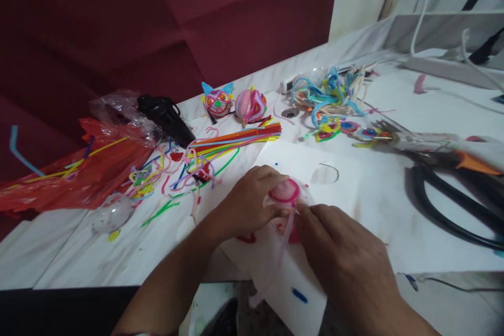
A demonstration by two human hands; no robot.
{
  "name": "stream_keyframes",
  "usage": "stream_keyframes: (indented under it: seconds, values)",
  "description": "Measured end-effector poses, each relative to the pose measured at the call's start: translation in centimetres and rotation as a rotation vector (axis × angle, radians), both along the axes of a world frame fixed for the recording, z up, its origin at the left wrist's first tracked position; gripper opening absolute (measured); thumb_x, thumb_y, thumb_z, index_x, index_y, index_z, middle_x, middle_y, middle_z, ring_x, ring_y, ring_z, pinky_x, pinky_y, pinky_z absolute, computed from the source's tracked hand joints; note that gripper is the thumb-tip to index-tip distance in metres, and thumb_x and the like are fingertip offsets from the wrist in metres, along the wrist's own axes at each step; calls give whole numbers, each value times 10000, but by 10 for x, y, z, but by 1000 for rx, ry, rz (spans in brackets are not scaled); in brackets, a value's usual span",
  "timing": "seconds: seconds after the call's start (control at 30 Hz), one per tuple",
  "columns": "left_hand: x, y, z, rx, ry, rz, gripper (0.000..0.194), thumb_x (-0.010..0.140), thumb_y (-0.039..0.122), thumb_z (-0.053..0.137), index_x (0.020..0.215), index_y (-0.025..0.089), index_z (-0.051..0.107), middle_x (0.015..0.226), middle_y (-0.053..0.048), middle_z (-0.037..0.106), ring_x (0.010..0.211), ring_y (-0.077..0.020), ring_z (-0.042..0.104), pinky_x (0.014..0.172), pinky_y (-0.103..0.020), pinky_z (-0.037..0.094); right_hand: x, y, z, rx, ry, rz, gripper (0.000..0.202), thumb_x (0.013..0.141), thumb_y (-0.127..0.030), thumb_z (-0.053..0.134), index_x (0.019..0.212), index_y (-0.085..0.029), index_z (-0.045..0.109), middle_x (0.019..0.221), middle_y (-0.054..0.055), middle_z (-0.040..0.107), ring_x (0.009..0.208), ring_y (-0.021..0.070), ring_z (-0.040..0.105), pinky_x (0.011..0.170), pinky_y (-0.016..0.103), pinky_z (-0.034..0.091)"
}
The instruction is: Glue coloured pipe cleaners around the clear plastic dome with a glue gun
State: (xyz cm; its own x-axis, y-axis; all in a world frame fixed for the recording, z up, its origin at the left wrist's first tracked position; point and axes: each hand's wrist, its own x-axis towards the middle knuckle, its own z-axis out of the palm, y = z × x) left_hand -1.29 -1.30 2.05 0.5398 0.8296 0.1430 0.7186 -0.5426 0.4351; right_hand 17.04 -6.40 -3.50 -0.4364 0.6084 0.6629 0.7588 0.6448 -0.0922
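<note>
My left hand (255, 197) is closed round the side of a clear plastic ball (305, 191), thumb and fingers pressed on it. A flat pink coil (285, 190) of pipe cleaner with a darker pink outer ring sits on the ball. My right hand (342, 241) is closed at the coil's near edge, its fingertips pinching a light pink pipe cleaner (287, 236). The loose end of that strand hangs toward me past the table edge. White paper (283, 294) lies beneath the ball and bends over the front edge. Part of the ball is hidden by my hands.
Two finished pipe-cleaner balls (218, 102) stand at the back. A bundle of coloured pipe cleaners (236, 135), a black glue gun (165, 115) and a red plastic bag (114, 163) lie left. Black-handled scissors (425, 194) and tangled blue pipe cleaners (331, 92) lie right. Another clear ball (114, 212) sits left.
</note>
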Motion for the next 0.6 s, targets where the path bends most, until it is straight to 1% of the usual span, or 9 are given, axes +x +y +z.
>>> stream_keyframes:
  seconds: [0.2,0.27,0.37,0.47,0.53,0.6]
  values:
    - [-3,1,3,-23,15,-27,493,788,379,708,1232,213,575,1190,-86,596,1128,-256,536,1011,-437,433,-3,-2,-4,9,1,-12,241,874,-47,450,1046,-102,608,770,84,570,667,211,488,541,349,408]
    - [-5,2,4,-72,27,-50,583,731,335,762,1263,219,553,1209,-91,575,1154,-266,522,1023,-447,426,-3,-2,-7,19,17,-20,266,868,-52,445,1079,-82,604,821,108,589,690,223,499,538,352,418]
    - [-7,3,4,-168,-6,-60,764,622,271,844,1308,227,509,1241,-96,526,1170,-261,517,1025,-431,434,-2,-2,-12,20,32,-21,302,879,-90,437,1141,-51,582,1023,189,589,825,272,531,625,388,483]
    - [-8,4,3,-194,-52,-25,815,580,264,873,1308,209,510,1222,-98,520,1160,-250,524,1026,-417,437,-3,-1,-19,-10,76,-20,351,890,-111,455,1226,-46,532,1176,234,540,1003,328,526,732,437,520]
    - [-6,5,2,-185,-61,14,839,542,267,891,1295,187,530,1198,-97,532,1142,-253,531,1019,-411,443,-3,0,-23,-15,137,-1,376,895,-102,457,1267,-69,502,1206,230,531,1054,328,524,750,432,538]
    - [-3,4,2,-171,-69,65,852,527,255,894,1296,189,534,1173,-82,545,1115,-248,541,1006,-404,453,-4,4,-26,-24,192,30,378,902,-96,445,1277,-94,493,1205,220,540,1062,316,536,767,441,551]
